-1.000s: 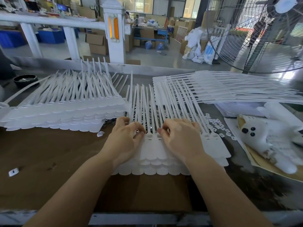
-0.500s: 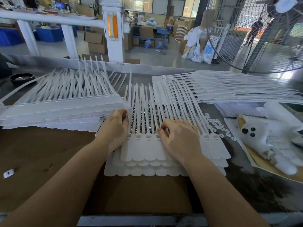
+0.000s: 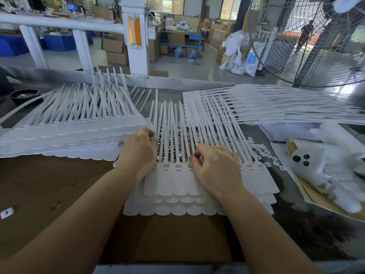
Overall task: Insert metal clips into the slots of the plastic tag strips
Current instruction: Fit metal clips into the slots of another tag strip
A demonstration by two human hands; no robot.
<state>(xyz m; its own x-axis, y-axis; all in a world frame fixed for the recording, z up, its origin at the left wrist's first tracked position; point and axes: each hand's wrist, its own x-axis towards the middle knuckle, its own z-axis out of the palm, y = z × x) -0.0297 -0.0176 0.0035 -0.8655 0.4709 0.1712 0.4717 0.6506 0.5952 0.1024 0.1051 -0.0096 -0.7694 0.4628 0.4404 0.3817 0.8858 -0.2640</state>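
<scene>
A finished-looking stack of strips [image 3: 65,135] lies at the left of the surface [image 3: 49,184], likely set aside. The left hand [image 3: 138,153] reaches with curled fingers to the metal clips [image 3: 178,135] glinting beneath the strip tails; whether it pinches one cannot be told. The right hand [image 3: 215,167] rests loosely curled on the tag strips [image 3: 177,182], seemingly steadying them. These white, scallop-edged strips lie layered at centre, slots facing up.

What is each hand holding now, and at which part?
The right hand holds nothing plainly; its curled fingers rest on the middle tag strips, at their slots. The left hand reaches among the thin tails; any grip there cannot be told.
</scene>
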